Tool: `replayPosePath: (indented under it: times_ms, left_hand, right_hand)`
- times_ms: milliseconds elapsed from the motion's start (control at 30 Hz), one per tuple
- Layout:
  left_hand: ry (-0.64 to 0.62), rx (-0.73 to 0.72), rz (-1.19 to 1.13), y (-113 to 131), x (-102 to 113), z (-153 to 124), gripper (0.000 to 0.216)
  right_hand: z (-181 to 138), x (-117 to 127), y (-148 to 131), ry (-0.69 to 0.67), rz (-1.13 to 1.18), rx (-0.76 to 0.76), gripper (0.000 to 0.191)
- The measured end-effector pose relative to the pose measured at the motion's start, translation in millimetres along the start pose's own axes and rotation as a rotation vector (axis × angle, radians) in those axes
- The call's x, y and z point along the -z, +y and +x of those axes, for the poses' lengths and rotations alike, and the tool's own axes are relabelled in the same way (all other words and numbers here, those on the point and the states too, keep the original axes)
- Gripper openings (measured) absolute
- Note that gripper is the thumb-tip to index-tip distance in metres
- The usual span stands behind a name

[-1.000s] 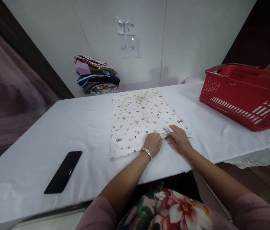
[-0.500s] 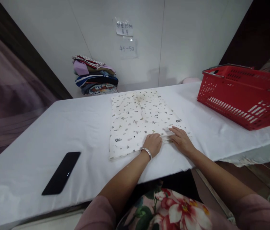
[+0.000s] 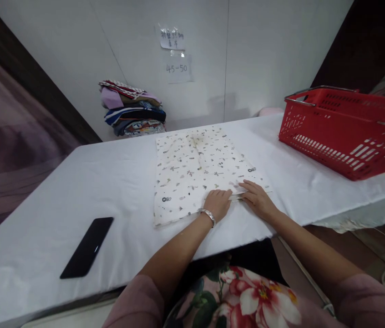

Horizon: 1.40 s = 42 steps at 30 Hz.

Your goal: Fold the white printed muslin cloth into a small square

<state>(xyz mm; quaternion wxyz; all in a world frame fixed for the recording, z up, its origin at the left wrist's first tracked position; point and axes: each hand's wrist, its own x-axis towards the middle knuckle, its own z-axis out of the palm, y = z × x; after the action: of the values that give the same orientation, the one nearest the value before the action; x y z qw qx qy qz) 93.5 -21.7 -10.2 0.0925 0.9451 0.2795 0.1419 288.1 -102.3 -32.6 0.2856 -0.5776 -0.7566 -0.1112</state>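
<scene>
Lying flat on the white-covered table [image 3: 120, 182], the pale printed cloth [image 3: 192, 166] sits at the centre of the clock. The left hand [image 3: 218, 205] rests on its near edge at five o'clock, fingers bent and close together; the right hand [image 3: 257, 200] touches the same edge at four o'clock, fingers reaching onto the print. Whether either hand pinches the fabric, I cannot tell. A black phone [image 3: 87, 248] lies at eight o'clock, a red basket [image 3: 336, 141] between two and three, and a stack of folded textiles [image 3: 133, 111] near ten.

Matt cloth [image 3: 192, 171], smooth plastic basket [image 3: 342, 132]
</scene>
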Motion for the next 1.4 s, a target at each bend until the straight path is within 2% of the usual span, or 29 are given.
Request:
replayPosePath:
  times_ms: [100,233,367,500,600,733,867,967,1133,1233,1400]
  left_hand:
    - [0.011,0.005,-0.040,0.9,-1.3,0.3,0.026]
    - [0.027,0.053,-0.119,-0.9,-0.9,3.7,0.030]
    - [0.000,0.081,-0.132,-4.7,4.6,13.3,0.035]
    - [0.002,0.104,-0.121,-13.8,6.7,27.2,0.029]
    - [0.023,0.064,-0.133,-27.4,0.1,34.3,0.022]
    - [0.005,-0.025,-0.002,-45.8,-12.3,32.6,0.040]
    - [0.050,-0.069,0.070,-51.9,-15.6,29.4,0.044]
    - [0.025,-0.051,0.047,-48.7,-11.0,32.3,0.041]
    - [-0.020,0.082,-0.074,-35.7,-2.2,28.1,0.035]
    - [0.026,0.035,-0.160,-28.4,0.6,14.0,0.030]
    - [0.041,-0.055,-0.135,-21.6,1.0,-5.0,0.018]
  right_hand:
    - [0.9,4.5,-2.4,-0.030,0.032,-0.056,0.025]
    - [2.2,4.0,-2.1,-0.047,0.023,-0.046,0.023]
    - [2.3,-1.8,-0.3,0.024,-0.022,0.017,0.022]
    - [-0.3,-10.9,5.4,0.114,-0.024,0.089,0.018]
    - [-2.8,-20.8,13.1,0.160,-0.002,0.119,0.016]
    - [-3.9,-30.3,20.2,0.225,0.013,0.163,0.020]
    - [-2.6,-31.2,21.7,0.261,0.035,0.168,0.023]
    - [-2.0,-28.5,20.4,0.244,0.027,0.186,0.019]
    - [-3.6,-17.7,11.1,0.140,0.002,0.086,0.020]
    - [-2.7,-11.8,7.0,0.094,0.021,0.055,0.019]
    - [-0.9,-7.1,5.3,0.033,0.036,0.021,0.017]
